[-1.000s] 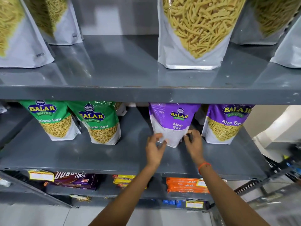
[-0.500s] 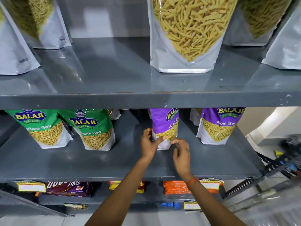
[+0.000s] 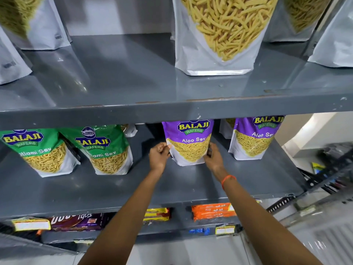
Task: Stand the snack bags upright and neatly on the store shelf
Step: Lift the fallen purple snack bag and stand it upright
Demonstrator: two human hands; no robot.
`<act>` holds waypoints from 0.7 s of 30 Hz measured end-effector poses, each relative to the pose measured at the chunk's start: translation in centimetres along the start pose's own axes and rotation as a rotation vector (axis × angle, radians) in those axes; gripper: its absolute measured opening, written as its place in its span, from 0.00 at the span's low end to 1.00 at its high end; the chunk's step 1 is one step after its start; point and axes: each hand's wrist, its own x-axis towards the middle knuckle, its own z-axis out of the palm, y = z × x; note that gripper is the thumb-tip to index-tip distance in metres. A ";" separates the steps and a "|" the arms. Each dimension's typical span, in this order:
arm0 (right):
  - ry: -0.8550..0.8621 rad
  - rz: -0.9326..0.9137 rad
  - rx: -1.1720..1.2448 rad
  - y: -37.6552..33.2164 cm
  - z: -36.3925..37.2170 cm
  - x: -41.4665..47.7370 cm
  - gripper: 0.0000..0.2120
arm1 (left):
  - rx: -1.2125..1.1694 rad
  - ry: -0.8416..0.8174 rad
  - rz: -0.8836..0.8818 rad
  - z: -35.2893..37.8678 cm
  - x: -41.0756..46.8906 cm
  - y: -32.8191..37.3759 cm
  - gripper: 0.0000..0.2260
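A purple Aloo Sev bag (image 3: 188, 142) stands upright on the grey middle shelf (image 3: 133, 188), its front facing me. My left hand (image 3: 159, 155) pinches its left edge and my right hand (image 3: 213, 157) grips its right edge. A second purple Aloo Sev bag (image 3: 255, 138) stands upright to the right. Two green Ratlami Sev bags (image 3: 41, 152) (image 3: 107, 150) stand at the left, both leaning slightly.
The upper shelf (image 3: 152, 106) overhangs the bag tops and carries large white pouches of yellow sticks (image 3: 219, 35). Below, the bottom shelf holds purple (image 3: 76, 221), yellow (image 3: 156, 214) and orange packets (image 3: 212, 211). Bare shelf lies between the green and purple bags.
The held purple bag was turned from back-facing through edge-on to front-facing, and now stands straight. Both hands shifted to its two sides.
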 end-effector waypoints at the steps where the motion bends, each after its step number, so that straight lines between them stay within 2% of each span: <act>1: 0.000 0.012 -0.008 0.5 0.2 -0.1 0.26 | -0.001 -0.012 -0.012 0.0 0.3 -0.2 0.10; 3: -0.005 0.028 -0.010 0.4 0.5 -0.4 0.26 | 0.078 -0.015 0.035 0.2 -0.4 0.7 0.04; 5: 0.074 -0.023 -0.083 -0.1 0.5 -1.0 0.27 | 0.247 -0.010 0.149 0.4 -1.8 1.3 0.15; 7: 0.248 -0.171 -0.214 -0.9 0.1 -1.8 0.29 | 0.402 0.069 0.301 0.9 -3.8 1.6 0.23; 10: 0.397 -0.442 -0.314 -2.8 -0.9 -3.3 0.29 | 0.623 0.180 0.602 2.7 -7.0 2.3 0.27; 12: 0.415 -0.570 -0.419 -3.4 -1.9 -3.7 0.28 | 0.717 0.099 0.772 4.6 -8.0 2.3 0.30; 14: 0.419 -0.623 -0.517 -3.0 -3.2 -3.6 0.29 | 0.721 -0.027 0.857 6.9 -8.6 2.6 0.33; 16: 0.447 -0.619 -0.529 -2.2 -5.1 -3.5 0.30 | 0.675 -0.105 0.830 9.6 -9.0 3.2 0.30; 18: 0.518 -0.593 -0.472 -1.4 -7.1 -3.5 0.29 | 0.605 -0.147 0.711 12.1 -8.8 3.4 0.25; 21: 0.639 -0.391 -0.321 0.2 -10.7 -2.5 0.32 | 0.518 -0.196 0.546 15.7 -8.3 3.1 0.28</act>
